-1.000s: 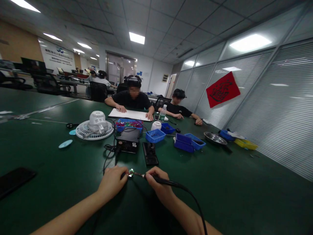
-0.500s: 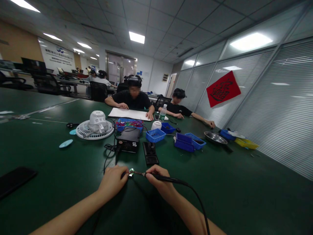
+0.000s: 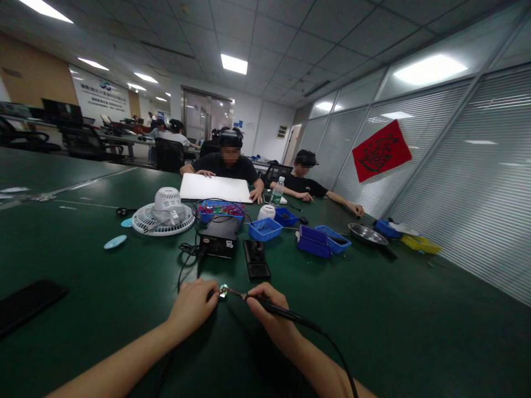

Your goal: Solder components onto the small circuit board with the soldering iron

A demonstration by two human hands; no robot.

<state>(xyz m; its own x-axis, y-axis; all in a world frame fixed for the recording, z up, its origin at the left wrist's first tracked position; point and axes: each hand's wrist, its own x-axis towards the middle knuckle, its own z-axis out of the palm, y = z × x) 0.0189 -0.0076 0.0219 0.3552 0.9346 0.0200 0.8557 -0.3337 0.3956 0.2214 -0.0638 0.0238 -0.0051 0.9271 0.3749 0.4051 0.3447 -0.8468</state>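
My left hand (image 3: 194, 304) pinches the left edge of a small, shiny circuit board (image 3: 224, 291) above the green table (image 3: 124, 298). In my right hand (image 3: 271, 309) is a black soldering iron (image 3: 290, 314), held like a pen, its cable trailing down over my forearm. The iron's thin tip points left and ends at or very near the board; whether they touch is too small to tell. Behind the board stands a black box (image 3: 218, 243) with cables, and right of it lies a black stand (image 3: 257, 264).
A white fan part (image 3: 164, 218) sits at the back left, and a phone (image 3: 31, 304) lies at the left. Blue trays (image 3: 314, 241), a metal bowl (image 3: 368, 234) and a bottle (image 3: 277, 192) stand farther back. Two people sit across the table.
The soldering iron's rear end has tilted lower, and its cable hangs lower. Across the table, a person's white board has been lifted and tilted up. The view has shifted slightly.
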